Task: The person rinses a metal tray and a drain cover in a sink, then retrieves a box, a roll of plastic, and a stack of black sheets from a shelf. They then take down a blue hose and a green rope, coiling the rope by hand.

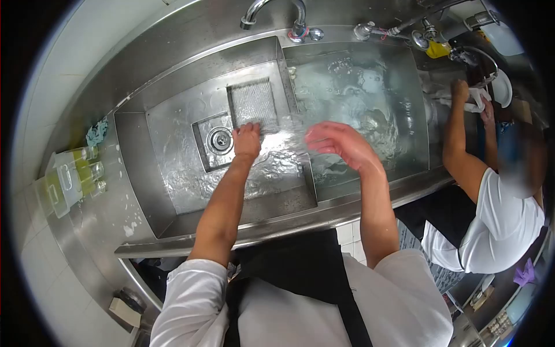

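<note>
In the left sink basin (179, 191), a perforated metal plate (252, 104) lies tilted beside the round drain (220, 140). My left hand (247, 141) is at the plate's near edge, fingers bent over it and thumb on the drain side. Shallow moving water covers the basin floor. My right hand (338, 141) hovers at the divider between the basins, wet, fingers loosely curved and apart, with nothing visible in it. Greenish, rippling water (370, 110) fills the right basin.
A curved faucet (272, 6) rises behind the divider. Clear containers with yellow-green liquid (72, 179) and a teal scrubber (96, 132) stand on the left ledge. On the right, a co-worker (497, 214) handles a white item (475, 99) near a hose and white plate (502, 88).
</note>
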Demonstrator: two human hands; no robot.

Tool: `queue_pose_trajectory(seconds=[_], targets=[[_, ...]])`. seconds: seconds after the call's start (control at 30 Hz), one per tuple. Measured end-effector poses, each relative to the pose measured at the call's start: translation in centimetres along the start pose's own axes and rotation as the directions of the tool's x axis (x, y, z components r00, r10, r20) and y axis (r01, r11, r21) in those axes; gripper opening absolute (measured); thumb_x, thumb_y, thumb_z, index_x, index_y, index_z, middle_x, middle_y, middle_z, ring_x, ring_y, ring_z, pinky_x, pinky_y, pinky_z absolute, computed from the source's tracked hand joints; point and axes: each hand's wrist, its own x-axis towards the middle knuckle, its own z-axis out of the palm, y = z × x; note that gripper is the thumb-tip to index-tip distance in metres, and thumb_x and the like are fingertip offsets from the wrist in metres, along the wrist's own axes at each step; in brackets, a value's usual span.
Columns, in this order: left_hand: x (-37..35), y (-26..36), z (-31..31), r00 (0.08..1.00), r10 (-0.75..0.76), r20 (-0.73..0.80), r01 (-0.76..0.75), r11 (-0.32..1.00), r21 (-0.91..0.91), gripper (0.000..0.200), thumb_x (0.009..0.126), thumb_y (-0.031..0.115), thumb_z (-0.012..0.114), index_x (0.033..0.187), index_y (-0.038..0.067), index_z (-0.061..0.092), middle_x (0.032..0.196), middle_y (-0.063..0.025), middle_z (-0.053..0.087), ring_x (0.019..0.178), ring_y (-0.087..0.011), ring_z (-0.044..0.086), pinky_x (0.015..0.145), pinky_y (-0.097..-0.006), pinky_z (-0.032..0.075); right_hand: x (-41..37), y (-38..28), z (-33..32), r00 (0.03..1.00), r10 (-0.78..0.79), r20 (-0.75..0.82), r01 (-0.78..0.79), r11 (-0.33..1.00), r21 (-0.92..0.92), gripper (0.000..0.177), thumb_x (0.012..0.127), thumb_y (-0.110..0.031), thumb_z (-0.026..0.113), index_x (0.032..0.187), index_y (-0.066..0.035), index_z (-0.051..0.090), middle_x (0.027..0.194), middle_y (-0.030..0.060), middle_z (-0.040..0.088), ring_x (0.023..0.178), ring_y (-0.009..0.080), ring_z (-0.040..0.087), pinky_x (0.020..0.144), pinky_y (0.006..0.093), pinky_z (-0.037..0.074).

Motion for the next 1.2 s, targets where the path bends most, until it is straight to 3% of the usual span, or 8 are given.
queue_pose_trajectory(seconds=[0.07,0.17,0.3,0.43,0.67,0.87,0.93,1.2], targets=[[0.9,-3.4,0.6,0.908,-0.018,0.419,-0.08,0.973,0.215,0.043,0.086,0.038,0.065,0.125,0.02,0.068,0.127,-0.0113,0.067,0.137,-0.0313,0.046,0.112,-0.056,0.03,-2.3,-2.3,1.8,0.981,-0.103,0.163,0.139,0.965,-0.223,0.029,0.1,-0.028,0.062,0.117,-0.005,0.068,0.108,0.0072,0.073,0.099,0.016,0.069,0.087,0.0278,0.051],[-4.5,-10.1,6.4,0.977,0.205,0.055,-0.212,0.955,0.207,0.055,0.085,0.049,0.068,0.134,0.024,0.063,0.143,-0.0093,0.055,0.134,-0.0319,0.046,0.112,-0.0549,0.032,-0.4,-5.2,-1.0,0.957,-0.287,-0.05,0.269,0.936,-0.227,0.03,0.1,-0.029,0.063,0.119,-0.006,0.068,0.113,0.0064,0.072,0.102,0.015,0.067,0.093,0.028,0.047],[-12.4,-9.1,1.9,0.986,-0.059,0.155,0.049,0.997,0.067,0.031,0.088,0.023,0.065,0.119,0.019,0.068,0.125,-0.0142,0.06,0.122,-0.0344,0.052,0.103,-0.0532,0.04,2.8,-6.3,-4.0,0.876,-0.377,-0.302,0.354,0.926,-0.128,0.03,0.101,-0.027,0.061,0.123,-0.007,0.064,0.117,0.0055,0.07,0.107,0.0149,0.065,0.096,0.0296,0.046],[-15.0,-13.0,3.1,0.998,-0.029,0.05,0.036,0.989,-0.143,0.026,0.087,0.017,0.067,0.113,0.014,0.069,0.106,-0.0123,0.057,0.113,-0.0352,0.053,0.097,-0.0526,0.045,5.1,-5.8,-4.1,0.89,-0.368,-0.268,0.355,0.93,-0.096,0.032,0.101,-0.027,0.061,0.125,-0.006,0.062,0.117,0.0069,0.069,0.108,0.0165,0.065,0.097,0.0311,0.047],[-10.7,-14.5,1.8,0.998,0.04,0.039,-0.039,0.999,-0.036,0.042,0.091,0.017,0.062,0.132,0.019,0.061,0.114,-0.0081,0.056,0.115,-0.0314,0.052,0.1,-0.0548,0.044,10.8,-10.0,-1.9,0.852,-0.456,-0.258,0.435,0.89,-0.139,0.038,0.101,-0.03,0.061,0.128,-0.003,0.059,0.119,0.0114,0.067,0.106,0.0198,0.066,0.093,0.033,0.051],[-11.5,-12.9,2.3,1.0,-0.006,-0.004,0.006,0.992,0.129,0.044,0.09,0.011,0.057,0.134,0.018,0.06,0.115,-0.0062,0.055,0.116,-0.0288,0.051,0.103,-0.0562,0.042,15.1,-13.4,-0.7,0.935,-0.192,-0.299,0.19,0.981,-0.036,0.049,0.101,-0.038,0.062,0.128,0.003,0.056,0.116,0.0175,0.067,0.104,0.0245,0.066,0.089,0.0373,0.056],[-11.7,-13.4,3.8,0.999,0.017,-0.045,-0.007,0.978,0.21,0.047,0.089,0.013,0.057,0.136,0.02,0.058,0.117,-0.0041,0.055,0.115,-0.0267,0.051,0.104,-0.0582,0.04,17.2,-13.2,-1.5,0.977,-0.202,-0.071,0.206,0.977,0.048,0.048,0.098,-0.036,0.066,0.123,0.004,0.058,0.114,0.0182,0.068,0.102,0.0247,0.067,0.089,0.0364,0.057],[-10.9,-13.4,4.3,0.989,-0.104,0.109,0.092,0.989,0.113,0.055,0.086,0.006,0.059,0.139,0.019,0.056,0.133,-0.006,0.054,0.127,-0.0278,0.048,0.109,-0.056,0.037,17.5,-13.5,-1.6,0.963,-0.246,-0.111,0.248,0.969,0.002,0.035,0.094,-0.022,0.072,0.115,0.005,0.063,0.102,0.0122,0.07,0.091,0.02,0.07,0.079,0.0298,0.059]])
